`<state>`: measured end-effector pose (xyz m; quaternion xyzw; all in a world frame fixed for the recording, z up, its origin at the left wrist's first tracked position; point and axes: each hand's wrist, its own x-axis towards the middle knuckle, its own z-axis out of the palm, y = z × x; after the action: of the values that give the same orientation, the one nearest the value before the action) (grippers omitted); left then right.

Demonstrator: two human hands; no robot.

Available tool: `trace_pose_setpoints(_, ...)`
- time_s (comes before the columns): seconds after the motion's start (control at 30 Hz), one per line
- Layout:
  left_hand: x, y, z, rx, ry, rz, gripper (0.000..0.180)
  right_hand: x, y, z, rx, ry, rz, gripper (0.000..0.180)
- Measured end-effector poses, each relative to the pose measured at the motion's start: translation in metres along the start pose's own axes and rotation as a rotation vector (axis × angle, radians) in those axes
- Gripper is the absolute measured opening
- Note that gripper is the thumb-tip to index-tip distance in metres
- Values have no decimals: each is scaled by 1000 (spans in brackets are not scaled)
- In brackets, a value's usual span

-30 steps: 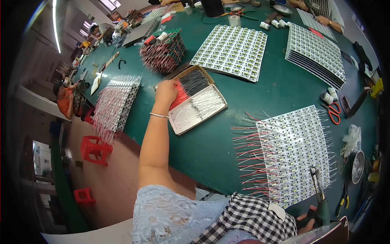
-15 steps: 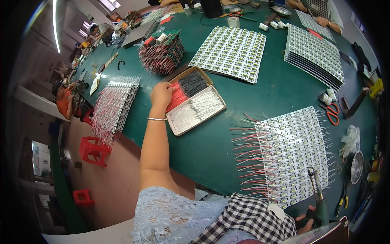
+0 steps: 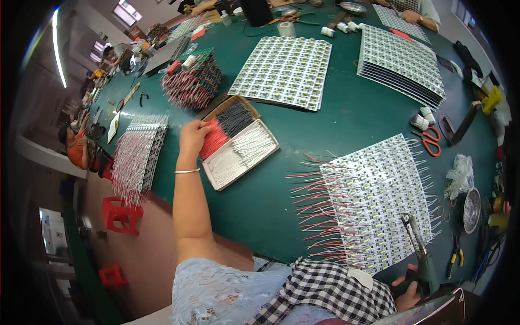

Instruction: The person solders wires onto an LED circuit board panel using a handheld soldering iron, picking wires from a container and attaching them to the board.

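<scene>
The red wires point(image 3: 213, 140) lie bundled in a shallow tray point(image 3: 269, 145) on the green table point(image 3: 346, 116), left of the middle. Their long axis runs from lower left to upper right, in line with the black wires point(image 3: 234, 118) just beyond them. The white wires point(image 3: 241, 153) fill the tray's nearer compartment and lie along the same slant. The left hand point(image 3: 192, 136) rests on the near left end of the red bundle, fingers curled together onto the wire ends; whether they actually pinch any cannot be told.

To the right, well apart from the tray, a board point(image 3: 379, 200) of small white modules lies on the table with red and white leads sticking out toward the left. At its near right corner the right hand point(image 3: 410, 286) is wrapped around the handle of a soldering iron point(image 3: 420, 252), whose tip points up and away onto the board. Red scissors point(image 3: 431, 141) lie beyond the board.
</scene>
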<state>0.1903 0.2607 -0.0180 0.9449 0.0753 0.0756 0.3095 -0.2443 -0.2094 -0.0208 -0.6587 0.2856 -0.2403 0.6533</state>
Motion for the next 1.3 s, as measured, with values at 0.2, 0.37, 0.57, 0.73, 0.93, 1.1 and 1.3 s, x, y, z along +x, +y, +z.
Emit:
trace_pose_setpoints(0.2,-8,17,2,236,140,189,19,7,-3,-1,1,17,33,52)
trace_pose_setpoints(0.37,-37,63,-7,-422,179,142,17,12,5,-6,39,-27,89,53)
trace_pose_setpoints(0.57,-128,106,37,-1006,-244,140,13,13,6,-7,101,-3,126,57)
trace_pose_setpoints(0.73,-159,106,64,-863,-548,107,14,18,2,-4,120,-64,47,61)
trace_pose_setpoints(0.93,-195,188,64,-617,-1152,176,21,31,-8,15,408,-185,166,66)
trace_pose_setpoints(1.1,-240,224,94,-549,-1652,-135,23,49,-37,64,466,-405,131,72)
trace_pose_setpoints(1.3,-254,242,106,-577,-1696,-182,21,43,-22,62,359,-625,93,40)
